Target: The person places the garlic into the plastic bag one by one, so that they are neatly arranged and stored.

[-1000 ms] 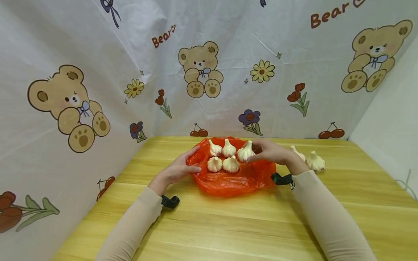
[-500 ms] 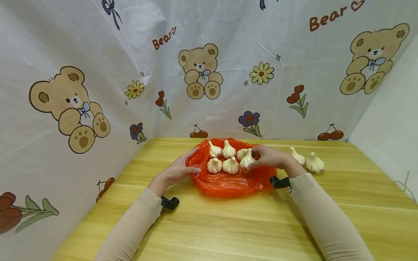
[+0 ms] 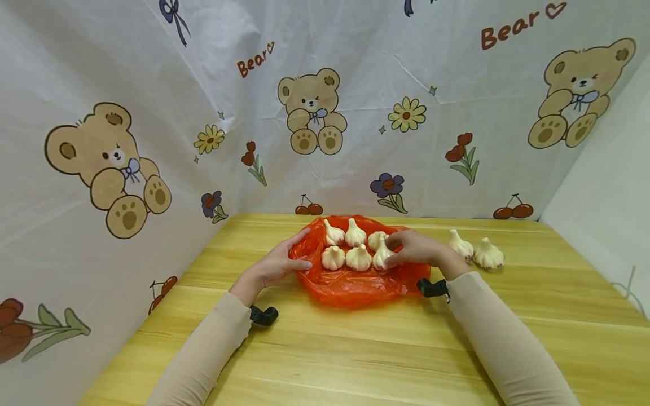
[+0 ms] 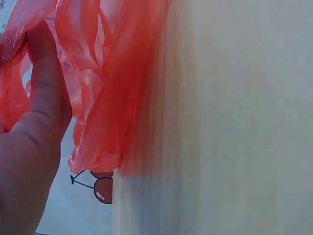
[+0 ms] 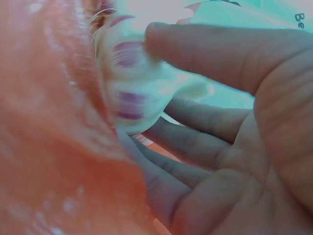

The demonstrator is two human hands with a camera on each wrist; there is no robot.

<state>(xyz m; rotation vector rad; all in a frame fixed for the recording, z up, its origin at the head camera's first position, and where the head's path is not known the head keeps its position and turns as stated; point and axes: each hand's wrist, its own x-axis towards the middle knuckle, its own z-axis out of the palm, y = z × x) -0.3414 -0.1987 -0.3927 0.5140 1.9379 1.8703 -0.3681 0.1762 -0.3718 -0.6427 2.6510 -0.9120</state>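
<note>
A red plastic bag [image 3: 350, 292] lies spread on the table with its mouth gaping. Several garlic bulbs [image 3: 358, 258] sit in it in two rows. At the bag's left edge my left hand [image 3: 276, 262] grips the plastic, thumb on the near side; the left wrist view shows the thumb against the red film [image 4: 115, 98]. My right hand [image 3: 418, 248] holds a garlic bulb [image 3: 381, 259] by its side at the right end of the front row. Purple streaks mark this garlic bulb [image 5: 129, 83] in the right wrist view, thumb and fingers about it.
Two more garlic bulbs [image 3: 488, 255] stand on the wooden table [image 3: 355, 349] right of the bag, beyond my right wrist. A white curtain with printed bears [image 3: 312, 113] hangs along the table's back and left side.
My right hand has brought its garlic bulb down and nearer, into the front row. Another bulb now shows behind it. The left hand has kept its place on the bag.
</note>
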